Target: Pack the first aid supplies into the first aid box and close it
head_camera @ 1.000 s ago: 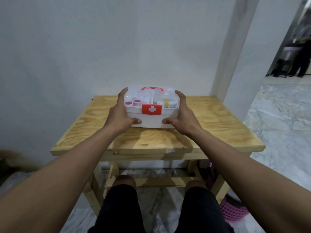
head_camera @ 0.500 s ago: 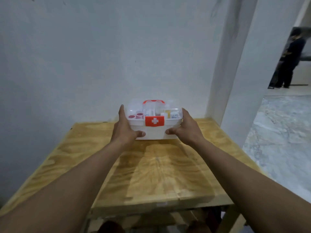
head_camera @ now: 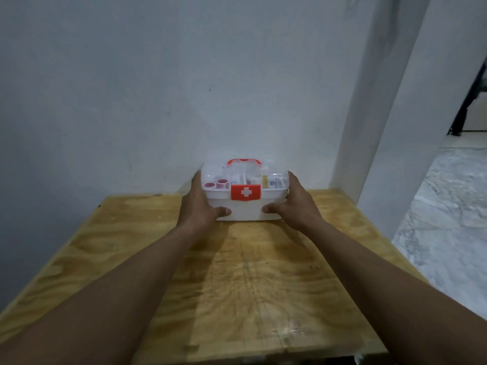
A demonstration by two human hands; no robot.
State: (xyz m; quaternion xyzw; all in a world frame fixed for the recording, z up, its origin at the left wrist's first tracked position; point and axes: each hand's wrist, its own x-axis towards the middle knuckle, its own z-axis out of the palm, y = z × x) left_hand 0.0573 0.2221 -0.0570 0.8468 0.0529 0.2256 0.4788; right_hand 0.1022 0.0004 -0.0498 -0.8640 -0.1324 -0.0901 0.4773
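Both hands clamped on first aid box (head_camera: 245,204): left hand (head_camera: 197,204) on left side, right hand (head_camera: 296,206) on right. Lid closed, box at far edge of plywood bench (head_camera: 237,285).

The first aid box (head_camera: 245,206) has a smooth, matt white plastic body and a clear, slightly glossy plastic lid (head_camera: 245,173). Its latch (head_camera: 246,192) and handle (head_camera: 244,162) are smooth red-orange plastic. The bench (head_camera: 237,272) is bare plywood with a bold swirling grain, unvarnished and matt, scuffed in places. The wall (head_camera: 131,88) behind looks like flat, matt painted plaster. The floor (head_camera: 448,206) at the right is polished, veined marble-like stone.
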